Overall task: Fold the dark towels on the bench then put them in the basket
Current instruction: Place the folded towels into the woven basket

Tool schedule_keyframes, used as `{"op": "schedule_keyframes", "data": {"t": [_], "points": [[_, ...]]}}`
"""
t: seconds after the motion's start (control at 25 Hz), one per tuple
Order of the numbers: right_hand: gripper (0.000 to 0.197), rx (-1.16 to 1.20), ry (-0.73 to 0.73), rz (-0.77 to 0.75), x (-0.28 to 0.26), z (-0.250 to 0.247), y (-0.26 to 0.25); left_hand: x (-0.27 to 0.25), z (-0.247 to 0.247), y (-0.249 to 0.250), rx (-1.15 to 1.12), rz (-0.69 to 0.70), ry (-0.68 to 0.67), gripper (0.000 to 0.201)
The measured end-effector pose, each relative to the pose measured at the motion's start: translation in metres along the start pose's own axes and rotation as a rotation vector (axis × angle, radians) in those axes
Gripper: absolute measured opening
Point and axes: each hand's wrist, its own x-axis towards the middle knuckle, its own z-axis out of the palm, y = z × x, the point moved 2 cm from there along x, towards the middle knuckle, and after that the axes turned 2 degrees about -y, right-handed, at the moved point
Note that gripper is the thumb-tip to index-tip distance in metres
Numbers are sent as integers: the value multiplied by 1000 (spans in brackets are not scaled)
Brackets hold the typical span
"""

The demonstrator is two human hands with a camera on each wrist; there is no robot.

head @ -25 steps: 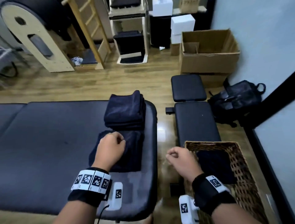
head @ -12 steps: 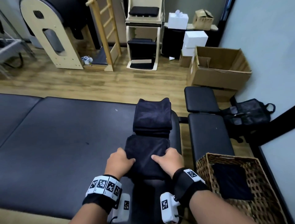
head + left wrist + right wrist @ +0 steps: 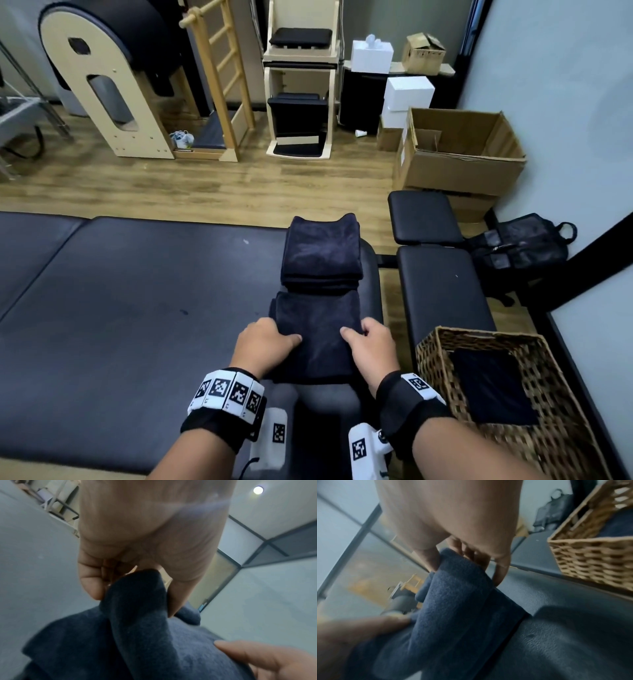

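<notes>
Left hand: our left hand (image 3: 262,344) grips the left edge of the folded towel (image 3: 317,334), thumb on top and the fingers (image 3: 91,586) curled under the edge (the left wrist view shows the pinch plainly).
Right hand: our right hand (image 3: 371,346) mirrors it on the right edge, thumb over the top, fingers (image 3: 500,573) tucked beneath – a pinch, not a flat press.
Towel: it lies directly between the two hands, touching both, on the counter (image 3: 137,325); its long axis runs straight away from our fingers.
Key relation: the basket (image 3: 442,346) sits to the right of the right hand's fingers and lower than the counter, so we judge the coming move to be a lift and a swing rightward; the right hand is the nearer and would lead.
Stack: a pile of folded towels (image 3: 322,253) rests just beyond our fingertips, touching the far edge of the one we hold – lifting carelessly could drag it.
Basket contents: one dark towel (image 3: 489,387) already lies flat inside.
Surface: dark padded vinyl, smooth, with its edge just right of the towel.
Room: a narrow padded bench (image 3: 442,284) stands beyond the basket, a cardboard box (image 3: 459,161) and a black backpack (image 3: 520,250) sit by the wall, and wooden apparatus stands on the plank floor.
</notes>
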Motion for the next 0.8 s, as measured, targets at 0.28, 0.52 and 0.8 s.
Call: {"op": "schedule_keyframes", "data": {"t": [0.28, 0.52, 0.8], "points": [[20, 418, -283, 383, -7, -43, 13, -18, 30, 29, -403, -75, -255, 45], [23, 364, -322, 404, -7, -82, 32, -29, 52, 67, -476, -22, -232, 28], [16, 436, -98, 344, 10, -155, 58, -40, 89, 127, -503, 37, -340, 22]]}}
